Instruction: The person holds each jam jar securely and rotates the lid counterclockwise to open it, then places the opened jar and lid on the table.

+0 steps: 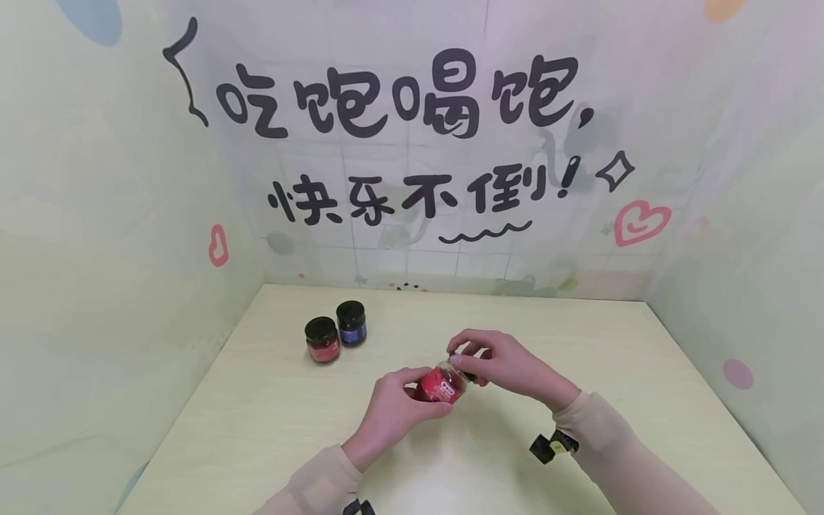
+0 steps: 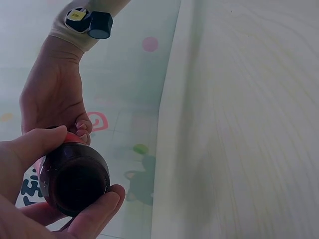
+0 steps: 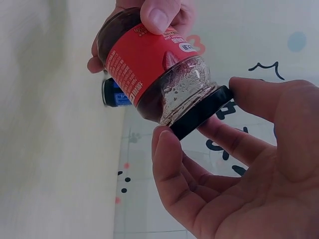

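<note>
Tilted above the table is a glass jar of dark jam (image 1: pixel 440 386) with a red label. My left hand (image 1: pixel 400 406) grips it round the body, thumb on the near side; its dark base (image 2: pixel 79 184) faces the left wrist camera. My right hand (image 1: pixel 504 362) pinches the rim of the black lid (image 3: pixel 202 112) between thumb and fingers. The lid sits on the jar's mouth in the right wrist view. Clear glass with dark drops shows just below the lid, and a strawberry picture is on the label.
Two more jars with black lids stand at the back left of the pale table (image 1: pixel 257 422): one with a red label (image 1: pixel 322 342), one with a blue label (image 1: pixel 352 325). Printed walls (image 1: pixel 412 265) enclose the table at the back and both sides.
</note>
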{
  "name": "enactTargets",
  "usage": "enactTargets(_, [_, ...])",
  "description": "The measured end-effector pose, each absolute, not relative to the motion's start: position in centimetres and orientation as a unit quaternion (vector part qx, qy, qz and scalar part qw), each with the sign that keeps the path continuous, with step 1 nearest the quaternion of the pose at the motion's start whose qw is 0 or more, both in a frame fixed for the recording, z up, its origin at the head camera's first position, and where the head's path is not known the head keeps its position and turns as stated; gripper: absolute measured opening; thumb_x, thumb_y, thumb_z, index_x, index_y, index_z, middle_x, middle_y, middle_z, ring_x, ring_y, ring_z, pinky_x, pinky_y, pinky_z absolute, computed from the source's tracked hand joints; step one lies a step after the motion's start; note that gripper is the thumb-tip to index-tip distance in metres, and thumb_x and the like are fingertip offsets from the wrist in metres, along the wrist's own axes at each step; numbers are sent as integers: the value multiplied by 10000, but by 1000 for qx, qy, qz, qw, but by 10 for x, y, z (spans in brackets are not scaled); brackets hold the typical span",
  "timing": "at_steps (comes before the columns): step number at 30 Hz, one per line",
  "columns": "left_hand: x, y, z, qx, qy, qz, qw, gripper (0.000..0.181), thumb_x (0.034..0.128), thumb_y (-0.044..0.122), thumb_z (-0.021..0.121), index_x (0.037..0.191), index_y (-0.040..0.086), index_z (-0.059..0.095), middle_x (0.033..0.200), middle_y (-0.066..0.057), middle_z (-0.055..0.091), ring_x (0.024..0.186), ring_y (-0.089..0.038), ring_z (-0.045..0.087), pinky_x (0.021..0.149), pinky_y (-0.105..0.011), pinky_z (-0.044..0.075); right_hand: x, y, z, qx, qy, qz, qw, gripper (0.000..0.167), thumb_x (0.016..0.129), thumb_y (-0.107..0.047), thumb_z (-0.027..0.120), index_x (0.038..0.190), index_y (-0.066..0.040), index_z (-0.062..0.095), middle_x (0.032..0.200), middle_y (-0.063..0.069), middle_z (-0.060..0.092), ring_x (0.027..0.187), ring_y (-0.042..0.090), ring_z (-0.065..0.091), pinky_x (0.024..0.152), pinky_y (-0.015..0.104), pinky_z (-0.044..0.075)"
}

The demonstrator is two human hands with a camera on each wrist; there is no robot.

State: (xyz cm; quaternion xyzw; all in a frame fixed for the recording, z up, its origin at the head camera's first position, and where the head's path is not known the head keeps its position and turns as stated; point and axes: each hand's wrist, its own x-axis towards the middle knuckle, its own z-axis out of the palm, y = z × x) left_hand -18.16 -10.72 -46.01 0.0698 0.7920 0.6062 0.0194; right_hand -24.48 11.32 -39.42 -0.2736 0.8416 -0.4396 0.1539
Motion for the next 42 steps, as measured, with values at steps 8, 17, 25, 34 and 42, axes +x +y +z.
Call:
enactTargets(8, [-181,-107,-460,64,791,608,27,580,718,318,922,1226,127,717,1102,-22,677,897,-169,691,750,-325,574,-245,114,-394,-270,835,-453,158,203,947,-368,711,1113,-257,674,1010,82,692,704,263,666,665,423,568])
enactTargets(17, [-182,-107,-462,61,790,609,28,610,716,303,924,1249,100,705,1132,-62,671,912,-172,686,748,-321,566,-244,116,-394,-267,825,-469,168,234,944,-347,720,1136,-224,667,1069,95,684,786,264,697,718,433,585])
enactTargets(25, [-181,-107,-463,52,784,617,33,626,721,323,920,1265,113,692,1188,-52,676,934,-171,688,763,-328,572,-246,117,-396,-268,816,-484,167,242,949,-333,716,1150,-214,652,1110,107,672,852,300,708,755,451,587])
enactTargets(34, [-182,-108,-465,52,783,620,31,658,723,277,923,1288,66,661,1183,-88,663,938,-185,693,763,-336,576,-246,117,-397,-264,812,-495,164,308,942,-319,729,1187,-160,630,1128,117,665,882,275,719,794,443,582])
enactTargets(42, [-186,-111,-471,25,787,617,20,648,706,289,930,1270,102,674,1100,-62,691,911,-184,690,752,-321,581,-246,120,-399,-269,805,-505,155,266,946,-247,732,1175,-196,607,1150,127,645,876,267,716,804,422,581])
